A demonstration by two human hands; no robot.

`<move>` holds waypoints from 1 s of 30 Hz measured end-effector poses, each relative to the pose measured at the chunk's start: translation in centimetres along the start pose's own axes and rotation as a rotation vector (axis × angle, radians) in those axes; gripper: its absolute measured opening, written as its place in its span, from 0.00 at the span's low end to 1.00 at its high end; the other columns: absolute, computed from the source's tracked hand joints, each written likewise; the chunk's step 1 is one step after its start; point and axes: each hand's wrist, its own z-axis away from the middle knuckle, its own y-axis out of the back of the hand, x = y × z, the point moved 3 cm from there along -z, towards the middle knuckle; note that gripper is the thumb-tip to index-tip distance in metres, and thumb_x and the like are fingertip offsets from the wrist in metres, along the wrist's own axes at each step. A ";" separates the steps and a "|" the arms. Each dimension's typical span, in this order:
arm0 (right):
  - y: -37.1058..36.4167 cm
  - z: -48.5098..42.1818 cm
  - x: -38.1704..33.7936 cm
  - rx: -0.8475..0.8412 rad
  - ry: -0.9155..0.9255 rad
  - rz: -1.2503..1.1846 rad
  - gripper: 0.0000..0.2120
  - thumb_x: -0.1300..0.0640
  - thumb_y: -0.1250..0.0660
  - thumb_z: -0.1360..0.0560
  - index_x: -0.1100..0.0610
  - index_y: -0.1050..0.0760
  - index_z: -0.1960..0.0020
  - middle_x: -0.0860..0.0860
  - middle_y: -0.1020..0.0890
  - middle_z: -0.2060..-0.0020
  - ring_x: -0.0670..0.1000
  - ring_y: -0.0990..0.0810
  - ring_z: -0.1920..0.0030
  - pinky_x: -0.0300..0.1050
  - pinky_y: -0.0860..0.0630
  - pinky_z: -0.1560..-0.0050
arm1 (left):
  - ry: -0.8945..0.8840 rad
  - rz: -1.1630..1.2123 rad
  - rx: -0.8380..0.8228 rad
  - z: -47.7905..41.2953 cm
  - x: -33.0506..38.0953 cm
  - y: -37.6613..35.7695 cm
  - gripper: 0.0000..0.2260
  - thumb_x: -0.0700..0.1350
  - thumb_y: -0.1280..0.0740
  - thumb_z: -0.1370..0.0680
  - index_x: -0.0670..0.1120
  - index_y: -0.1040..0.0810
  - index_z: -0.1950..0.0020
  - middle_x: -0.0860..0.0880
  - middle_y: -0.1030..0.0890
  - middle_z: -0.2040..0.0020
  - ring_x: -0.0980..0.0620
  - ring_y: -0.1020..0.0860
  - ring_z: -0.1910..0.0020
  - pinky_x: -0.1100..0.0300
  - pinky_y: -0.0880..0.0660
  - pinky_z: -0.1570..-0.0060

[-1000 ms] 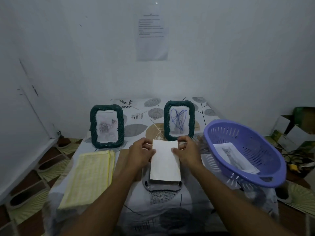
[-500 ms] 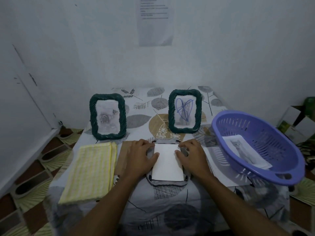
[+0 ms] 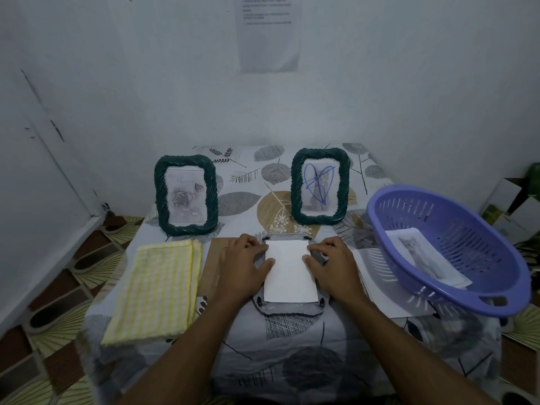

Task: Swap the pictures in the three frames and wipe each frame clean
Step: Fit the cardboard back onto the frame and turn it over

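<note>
While at paper [image 3: 289, 271] edges, hands [image 3: 244, 268] [image 3: 336, 267] apart.

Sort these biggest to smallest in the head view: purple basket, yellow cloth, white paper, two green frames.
1. purple basket
2. yellow cloth
3. left green frame and right green frame, alike
4. white paper

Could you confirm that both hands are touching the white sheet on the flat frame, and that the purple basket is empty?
Not quite: the head view shows the purple basket is not empty; a cat picture lies in it. The left hand and right hand do touch the white sheet on the flat frame.
</note>
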 end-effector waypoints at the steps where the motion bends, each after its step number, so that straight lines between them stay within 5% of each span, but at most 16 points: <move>1: 0.0 0.0 0.0 0.003 0.001 0.000 0.14 0.52 0.28 0.28 0.55 0.18 0.44 0.50 0.25 0.49 0.48 0.26 0.48 0.38 0.32 0.47 | -0.001 -0.004 -0.003 0.0 0.0 -0.1 0.19 0.60 0.36 0.27 0.52 0.19 0.42 0.54 0.26 0.46 0.51 0.29 0.45 0.48 0.30 0.42; 30: 0.0 0.1 0.2 0.011 0.002 -0.031 0.15 0.53 0.27 0.28 0.54 0.18 0.43 0.51 0.23 0.48 0.49 0.24 0.47 0.39 0.30 0.46 | 0.000 0.025 0.011 0.1 -0.1 0.0 0.21 0.61 0.38 0.28 0.51 0.19 0.42 0.53 0.26 0.46 0.52 0.30 0.45 0.47 0.29 0.43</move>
